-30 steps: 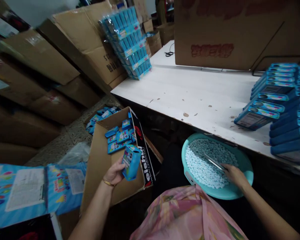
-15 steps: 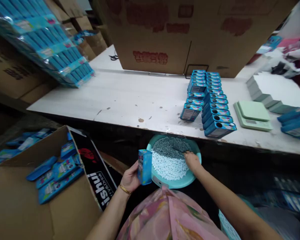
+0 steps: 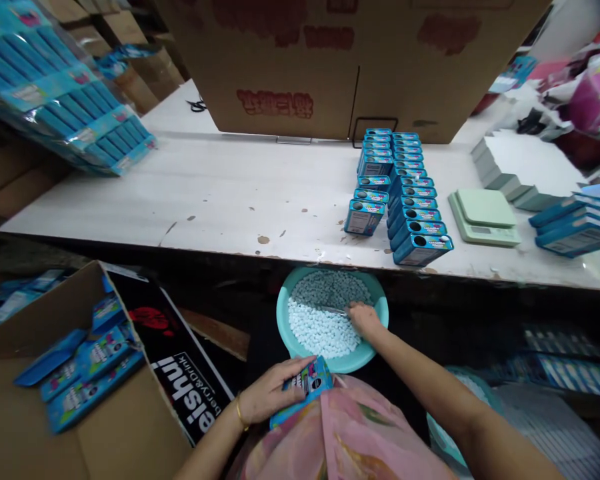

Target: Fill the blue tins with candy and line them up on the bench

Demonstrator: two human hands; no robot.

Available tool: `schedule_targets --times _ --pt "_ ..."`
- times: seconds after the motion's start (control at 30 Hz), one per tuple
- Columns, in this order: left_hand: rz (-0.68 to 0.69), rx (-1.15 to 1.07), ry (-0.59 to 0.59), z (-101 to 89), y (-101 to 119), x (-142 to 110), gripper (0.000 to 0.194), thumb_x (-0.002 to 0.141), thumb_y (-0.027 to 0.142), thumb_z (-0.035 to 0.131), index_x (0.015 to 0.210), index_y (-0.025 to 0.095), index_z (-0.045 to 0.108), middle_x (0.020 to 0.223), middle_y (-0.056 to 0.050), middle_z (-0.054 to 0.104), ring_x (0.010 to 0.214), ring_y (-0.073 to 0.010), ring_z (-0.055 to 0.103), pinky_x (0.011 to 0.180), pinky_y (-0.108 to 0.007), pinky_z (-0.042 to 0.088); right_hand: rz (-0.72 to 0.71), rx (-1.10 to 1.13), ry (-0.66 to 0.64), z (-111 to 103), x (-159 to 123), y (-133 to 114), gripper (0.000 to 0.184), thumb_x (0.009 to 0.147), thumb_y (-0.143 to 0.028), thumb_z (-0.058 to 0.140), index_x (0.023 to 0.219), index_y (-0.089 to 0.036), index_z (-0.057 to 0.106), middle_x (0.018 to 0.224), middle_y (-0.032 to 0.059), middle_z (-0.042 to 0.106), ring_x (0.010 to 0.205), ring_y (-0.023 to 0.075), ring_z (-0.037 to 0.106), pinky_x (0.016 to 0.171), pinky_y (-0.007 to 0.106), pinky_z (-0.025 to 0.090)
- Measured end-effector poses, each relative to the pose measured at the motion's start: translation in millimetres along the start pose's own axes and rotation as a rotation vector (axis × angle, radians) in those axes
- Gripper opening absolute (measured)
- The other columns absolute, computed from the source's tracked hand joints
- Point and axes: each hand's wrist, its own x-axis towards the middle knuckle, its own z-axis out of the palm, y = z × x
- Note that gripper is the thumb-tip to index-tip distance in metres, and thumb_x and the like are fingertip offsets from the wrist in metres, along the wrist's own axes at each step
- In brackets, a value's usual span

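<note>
Left hand (image 3: 267, 395) grips a blue tin (image 3: 304, 388), long axis slanting sideways, just below the teal basin (image 3: 282, 320). Right hand (image 3: 363, 319), nearer the basin, closes on a metal tool (image 3: 334, 310) among white pellets (image 3: 316, 328).

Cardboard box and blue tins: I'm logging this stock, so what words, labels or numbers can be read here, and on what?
"eishui" and "berry&Drink": on the black panel of the cardboard box.
Red characters on the large carton: too blurred to read.
Labels on the blue tin in the left hand and the tins in rows: too small or blurred to read.
</note>
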Motion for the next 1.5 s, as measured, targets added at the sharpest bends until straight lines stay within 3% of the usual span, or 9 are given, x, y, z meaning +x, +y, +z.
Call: schedule_targets --times 0.17,0.23,0.33,0.4,0.6,0.77,0.93,1.23,1.5 --pt "-0.074 -0.061 -0.020 -3.1 -4 -4 0.092 0.043 0.028 0.075 0.125 0.024 0.035 0.128 -0.006 0.042 0.116 -0.0316 0.035 0.099 -0.043 0.021 -0.041 0.025 -0.066 10 -4 -11 0.033 0.076 -0.009 0.032 0.093 -0.012 0.060 0.093 0.0122 0.060 0.087 0.0219 0.054 0.071 0.030 0.039" --pt "-0.066 -0.315 0.136 -4.0 -15 0 0.081 0.049 0.031 0.071 0.123 0.023 0.038 0.123 -0.006 0.047 0.113 -0.0290 0.040 0.097 -0.041 0.028 -0.048 0.050 -0.087 13 0 -17 0.032 0.074 -0.010 0.036 0.092 -0.015 0.061 0.091 0.0104 0.061 0.085 0.0208 0.056 0.068 0.028 0.040" --pt "-0.038 -0.719 0.544 -7.1 -30 7 0.061 0.062 0.033 0.062 0.118 0.020 0.043 0.110 -0.006 0.058 0.104 -0.0251 0.050 0.093 -0.038 0.035 -0.049 0.094 -0.111 16 7 -21 0.032 0.071 -0.013 0.041 0.094 -0.020 0.062 0.093 0.0083 0.062 0.089 0.0210 0.055 0.070 0.027 0.040" --pt "-0.041 -0.950 0.669 -9.8 -36 10 0.055 0.063 0.033 0.059 0.115 0.019 0.047 0.101 -0.007 0.062 0.099 -0.0253 0.054 0.091 -0.040 0.037 -0.043 0.129 -0.123 18 11 -23 0.033 0.070 -0.014 0.042 0.094 -0.021 0.063 0.094 0.0078 0.063 0.091 0.0212 0.054 0.072 0.027 0.039" --pt "0.079 -1.290 0.515 -12.0 -29 13 0.051 0.069 0.039 0.051 0.116 0.021 0.044 0.109 -0.009 0.058 0.100 -0.0285 0.053 0.087 -0.055 0.036 -0.042 0.283 -0.134 24 19 -38 0.035 0.067 -0.013 0.044 0.094 -0.023 0.064 0.096 0.0045 0.063 0.093 0.0197 0.054 0.074 0.025 0.038" --pt "0.026 -1.170 0.668 -12.0 -25 18 0.052 0.065 0.019 0.056 0.116 0.022 0.044 0.101 -0.007 0.062 0.093 -0.0243 0.057 0.085 -0.050 0.041 -0.037 0.485 -0.144 30 23 -37 0.033 0.064 -0.012 0.049 0.092 -0.019 0.066 0.083 0.0012 0.066 0.075 0.0142 0.057 0.064 0.020 0.039" --pt "-0.027 -0.837 0.895 -16.2 -31 31 0.052 0.052 0.022 0.069 0.101 0.015 0.053 0.088 -0.006 0.065 0.080 -0.0210 0.061 0.077 -0.037 0.048 0.010 0.656 -0.078 15 13 -13 0.034 0.067 -0.013 0.046 0.095 -0.014 0.065 0.071 0.0006 0.064 0.061 0.0109 0.053 0.055 0.019 0.038" --pt "0.060 0.010 0.830 -31.9 -34 76 0.048 0.055 0.034 0.065 0.097 0.012 0.056 0.091 -0.007 0.063 0.084 -0.0208 0.058 0.081 -0.036 0.043 -0.081 0.749 0.163 -75 -44 33 0.028 0.068 -0.016 0.046 0.087 -0.016 0.067 0.071 0.0015 0.061 0.063 0.0110 0.052 0.057 0.020 0.037" --pt "0.151 0.268 0.723 -16.8 -36 108 0.043 0.058 0.025 0.057 0.098 0.014 0.053 0.096 -0.006 0.060 0.089 -0.0195 0.055 0.084 -0.035 0.041 -0.079 0.180 0.080 -144 -63 1 0.029 0.073 -0.017 0.042 0.088 -0.025 0.065 0.087 0.0025 0.065 0.085 0.0146 0.056 0.067 0.020 0.037"
